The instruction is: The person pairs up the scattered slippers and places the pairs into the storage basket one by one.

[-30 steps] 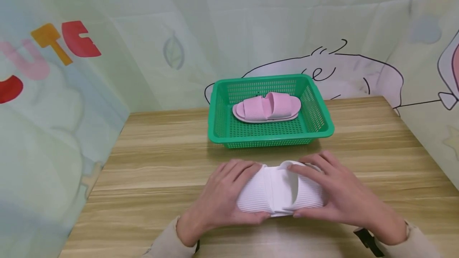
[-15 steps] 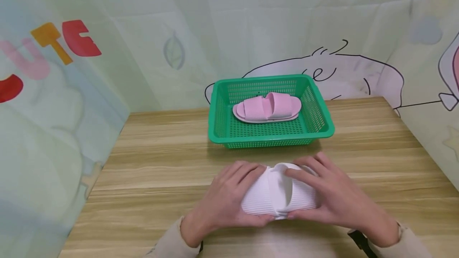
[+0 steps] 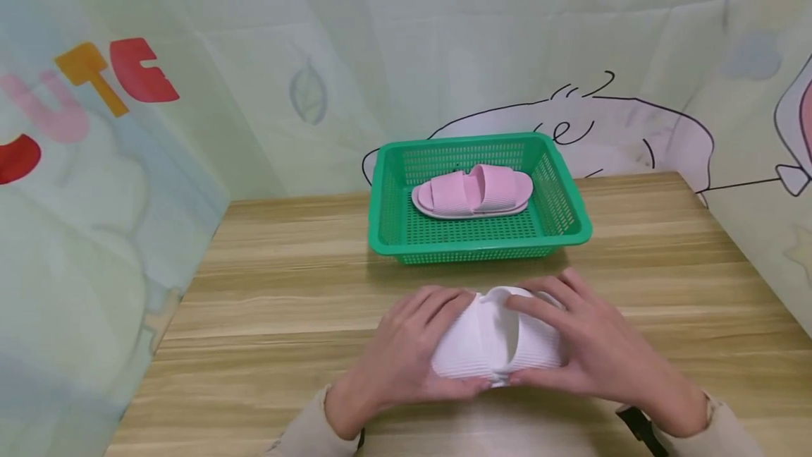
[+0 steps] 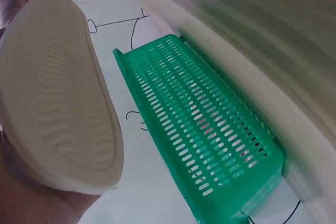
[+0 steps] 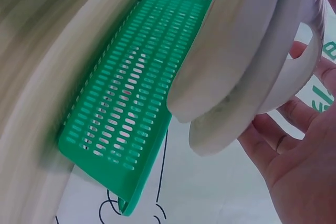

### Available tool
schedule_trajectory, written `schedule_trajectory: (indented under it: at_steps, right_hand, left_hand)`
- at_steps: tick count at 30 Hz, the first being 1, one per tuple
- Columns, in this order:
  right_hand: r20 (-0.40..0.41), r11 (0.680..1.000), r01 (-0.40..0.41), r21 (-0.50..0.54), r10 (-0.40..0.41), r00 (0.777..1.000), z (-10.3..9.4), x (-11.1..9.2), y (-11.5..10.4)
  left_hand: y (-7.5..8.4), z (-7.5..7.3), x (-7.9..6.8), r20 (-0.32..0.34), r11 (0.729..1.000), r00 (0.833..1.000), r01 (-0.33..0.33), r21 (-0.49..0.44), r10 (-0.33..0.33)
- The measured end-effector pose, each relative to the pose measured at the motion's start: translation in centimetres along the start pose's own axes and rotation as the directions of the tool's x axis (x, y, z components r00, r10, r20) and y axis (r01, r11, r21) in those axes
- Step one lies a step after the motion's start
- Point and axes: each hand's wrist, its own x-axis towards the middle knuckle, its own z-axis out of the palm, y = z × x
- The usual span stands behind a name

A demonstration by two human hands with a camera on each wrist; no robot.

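A pair of white ribbed slippers point(image 3: 463, 348) is held above the near part of the table, one slipper partly inside the other. My left hand point(image 3: 409, 348) grips the left end, thumb along the near side and fingers over the far side. On the other end my right hand point(image 3: 599, 351) holds the strap, its index finger at the strap's opening. The wavy-patterned sole point(image 4: 58, 93) faces the left wrist camera. In the right wrist view the two white soles point(image 5: 236, 56) lie one against the other. How far the slippers overlap is partly hidden by the hands.
Beyond the hands, a green perforated basket point(image 3: 478, 248) stands on the wooden table point(image 3: 285, 288). Pink slippers point(image 3: 450, 192) lie inside it, nested together. A printed cloth backdrop point(image 3: 254, 76) rises behind the table and along its sides.
Both hands have come closer together, the left moving right and the right slightly left. The white slippers have been pushed further into each other. The basket and pink slippers are unmoved.
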Motion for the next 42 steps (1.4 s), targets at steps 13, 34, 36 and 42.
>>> schedule_trajectory:
  at_steps: [13,34,36,42]
  right_hand:
    - [-0.038,0.997,-0.045,-0.059,0.043,0.998,-1.7,-0.3,1.7]
    - [-0.113,0.993,-0.108,-0.053,0.102,0.988,-3.6,0.7,4.7]
    - [-0.129,0.994,-0.106,-0.035,0.100,0.987,-3.7,1.3,5.1]
    - [-0.139,0.993,-0.121,0.006,0.121,0.983,-3.9,3.1,6.5]
  left_hand:
    - [-3.1,-1.6,-1.1,0.114,0.983,0.977,0.185,-0.015,-0.182]
    - [-6.3,-1.3,-3.3,0.143,0.919,0.909,0.381,0.098,-0.392]
    - [-6.3,-1.3,-3.4,0.148,0.917,0.905,0.386,0.104,-0.398]
    - [-6.5,-1.2,-3.3,0.149,0.917,0.906,0.380,0.123,-0.395]
